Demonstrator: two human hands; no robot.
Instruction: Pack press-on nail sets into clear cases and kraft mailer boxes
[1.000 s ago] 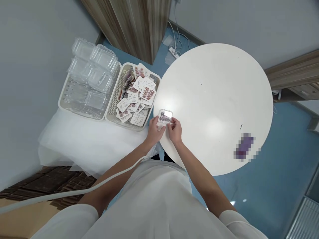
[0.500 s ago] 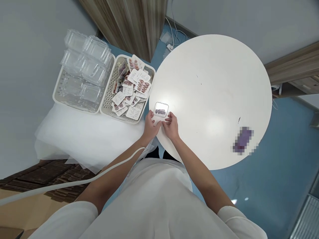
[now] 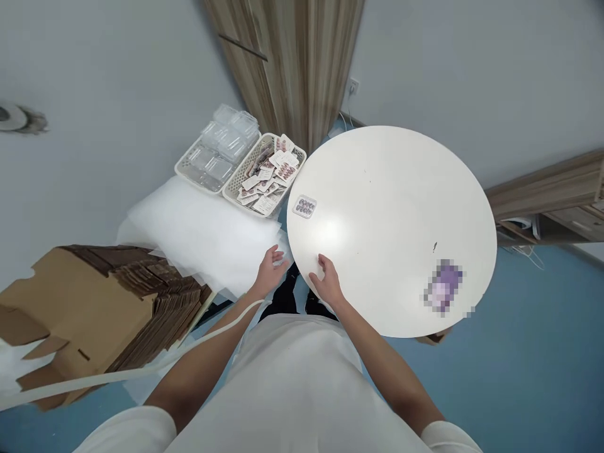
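Observation:
A small clear plastic case (image 3: 304, 207) lies near the left edge of the round white table (image 3: 396, 189). Two rows of dark, patterned press-on nails show inside it. Nearer my body, my left hand (image 3: 272, 267) is off the table's edge, its fingers apart and nothing in them, beside the white foam sheets (image 3: 212, 229). Over the table's near left edge, my right hand (image 3: 327, 280) has its thumb and fingers apart and holds nothing. Neither hand touches the case.
Left of the table, one basket (image 3: 228, 192) holds cards with nails, another (image 3: 179, 168) stacked clear plastic boxes (image 3: 226, 135). Flattened cardboard boxes (image 3: 94, 308) stand at the lower left. A pixelated purple object (image 3: 443, 286) lies on the table's right side. A white cable (image 3: 141, 372) crosses my left arm.
Both hands have let go of the case and drawn back toward my body, moving apart. The case now lies alone, both nail rows showing. The view has shifted, revealing more cardboard.

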